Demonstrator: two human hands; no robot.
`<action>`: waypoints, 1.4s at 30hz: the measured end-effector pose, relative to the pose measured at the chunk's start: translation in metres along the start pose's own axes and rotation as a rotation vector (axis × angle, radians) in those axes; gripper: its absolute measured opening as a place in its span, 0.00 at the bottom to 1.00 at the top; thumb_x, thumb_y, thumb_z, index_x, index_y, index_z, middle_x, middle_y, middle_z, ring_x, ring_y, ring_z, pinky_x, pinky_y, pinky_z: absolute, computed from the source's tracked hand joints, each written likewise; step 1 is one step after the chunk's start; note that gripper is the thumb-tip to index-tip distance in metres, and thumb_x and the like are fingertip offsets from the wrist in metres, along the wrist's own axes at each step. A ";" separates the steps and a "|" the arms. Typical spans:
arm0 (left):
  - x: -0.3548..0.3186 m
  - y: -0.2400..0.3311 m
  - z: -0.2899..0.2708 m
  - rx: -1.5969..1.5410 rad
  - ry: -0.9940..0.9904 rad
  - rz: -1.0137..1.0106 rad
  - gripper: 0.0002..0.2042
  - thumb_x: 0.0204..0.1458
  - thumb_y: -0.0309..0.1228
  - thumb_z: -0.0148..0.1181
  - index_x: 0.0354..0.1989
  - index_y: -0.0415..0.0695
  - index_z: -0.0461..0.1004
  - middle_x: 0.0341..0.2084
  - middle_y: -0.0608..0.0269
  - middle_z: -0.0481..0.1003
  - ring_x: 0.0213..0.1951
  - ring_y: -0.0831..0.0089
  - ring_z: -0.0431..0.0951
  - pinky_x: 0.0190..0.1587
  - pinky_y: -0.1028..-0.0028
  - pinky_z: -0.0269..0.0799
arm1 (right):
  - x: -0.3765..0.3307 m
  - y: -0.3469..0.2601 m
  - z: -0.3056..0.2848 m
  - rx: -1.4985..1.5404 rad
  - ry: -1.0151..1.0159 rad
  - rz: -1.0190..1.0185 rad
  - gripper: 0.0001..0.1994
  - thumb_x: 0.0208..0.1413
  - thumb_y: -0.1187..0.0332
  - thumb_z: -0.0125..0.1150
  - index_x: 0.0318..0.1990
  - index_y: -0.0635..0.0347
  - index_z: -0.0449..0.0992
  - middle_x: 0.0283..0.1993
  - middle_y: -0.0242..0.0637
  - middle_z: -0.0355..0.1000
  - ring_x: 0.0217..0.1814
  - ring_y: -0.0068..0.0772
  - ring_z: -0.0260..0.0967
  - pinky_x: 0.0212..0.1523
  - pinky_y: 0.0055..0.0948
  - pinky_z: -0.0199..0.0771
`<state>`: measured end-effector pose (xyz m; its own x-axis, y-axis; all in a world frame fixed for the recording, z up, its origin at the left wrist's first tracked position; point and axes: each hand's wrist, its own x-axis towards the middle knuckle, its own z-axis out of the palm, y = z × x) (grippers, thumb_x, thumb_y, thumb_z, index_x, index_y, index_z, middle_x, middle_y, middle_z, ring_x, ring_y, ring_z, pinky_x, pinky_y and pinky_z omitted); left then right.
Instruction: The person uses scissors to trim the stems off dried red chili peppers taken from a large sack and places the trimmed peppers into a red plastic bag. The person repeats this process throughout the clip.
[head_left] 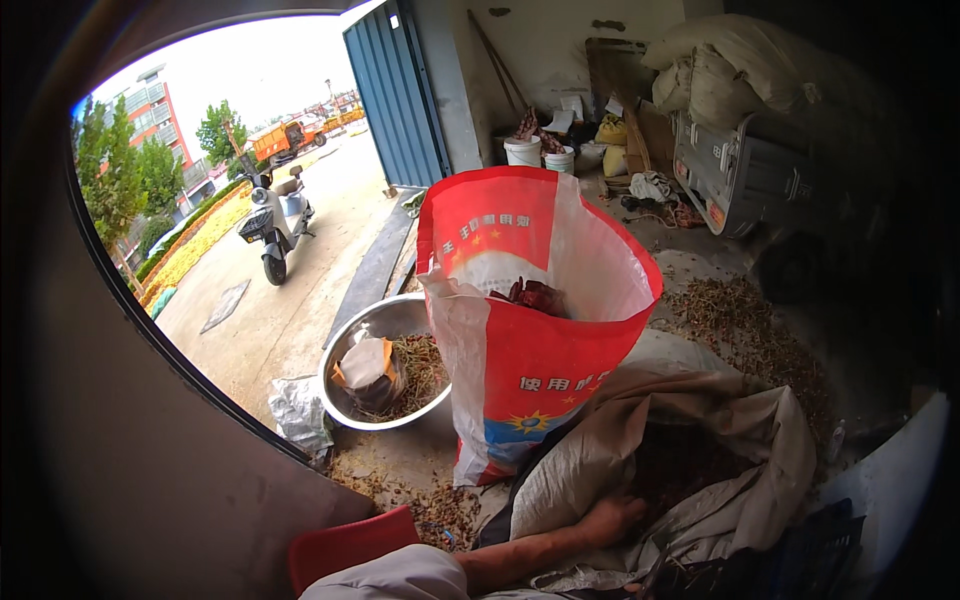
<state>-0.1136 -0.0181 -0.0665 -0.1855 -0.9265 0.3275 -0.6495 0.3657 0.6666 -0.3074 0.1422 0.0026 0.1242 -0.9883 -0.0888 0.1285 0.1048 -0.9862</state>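
My left hand [612, 521] reaches across from the lower edge and lies low at the mouth of a beige woven sack [570, 490]. Its fingers look curled, and what they hold, if anything, is lost in the shadow. Inside the sack's folds lies a dark reddish heap [680, 462], too dim to make out. Just beyond stands a tall red and white woven bag [545, 365], upright with a wide mouth. Dark red, shiny, wrinkled pods [535, 296], like dried chilli peppers, show inside it. My right hand is not in view.
Left of the bag sits a metal basin [335, 395] with stalks and a plastic packet. A red seat edge [350, 550] is near me. Stalk debris [730, 310] litters the floor at right. Farther off are white buckets [523, 152], a loaded cart [715, 170] and, outside, a scooter [283, 222].
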 end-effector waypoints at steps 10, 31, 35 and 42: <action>0.012 0.016 -0.048 -0.755 -0.032 -0.481 0.17 0.50 0.29 0.68 0.47 0.39 0.75 0.34 0.67 0.77 0.36 0.80 0.75 0.39 0.77 0.72 | 0.016 -0.017 -0.003 -0.050 -0.090 0.183 0.31 0.59 0.42 0.56 0.51 0.66 0.68 0.26 0.30 0.66 0.26 0.20 0.63 0.29 0.23 0.64; 0.023 0.086 -0.092 -0.294 0.100 -0.053 0.10 0.48 0.18 0.64 0.39 0.39 0.77 0.28 0.60 0.77 0.29 0.70 0.78 0.32 0.74 0.72 | 0.050 -0.083 0.016 -0.980 0.126 -0.202 0.31 0.43 0.48 0.74 0.47 0.64 0.74 0.28 0.38 0.70 0.24 0.36 0.68 0.26 0.31 0.71; 0.026 0.104 -0.100 -0.039 0.142 0.151 0.13 0.41 0.18 0.65 0.38 0.41 0.77 0.25 0.56 0.75 0.27 0.57 0.75 0.32 0.66 0.70 | 0.053 -0.090 0.022 -1.096 0.177 -0.220 0.30 0.43 0.48 0.73 0.45 0.65 0.75 0.26 0.41 0.71 0.25 0.41 0.71 0.26 0.34 0.72; 0.022 0.102 -0.100 -0.111 0.053 0.108 0.13 0.43 0.22 0.66 0.40 0.41 0.77 0.29 0.58 0.76 0.32 0.61 0.76 0.37 0.67 0.71 | 0.053 -0.083 0.017 -1.104 0.171 -0.213 0.26 0.42 0.52 0.75 0.39 0.64 0.74 0.22 0.43 0.70 0.21 0.46 0.71 0.21 0.38 0.72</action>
<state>-0.1105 0.0078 0.0752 -0.2089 -0.8763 0.4341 -0.5419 0.4733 0.6945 -0.2949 0.0829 0.0821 0.0568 -0.9854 0.1607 -0.8164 -0.1385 -0.5607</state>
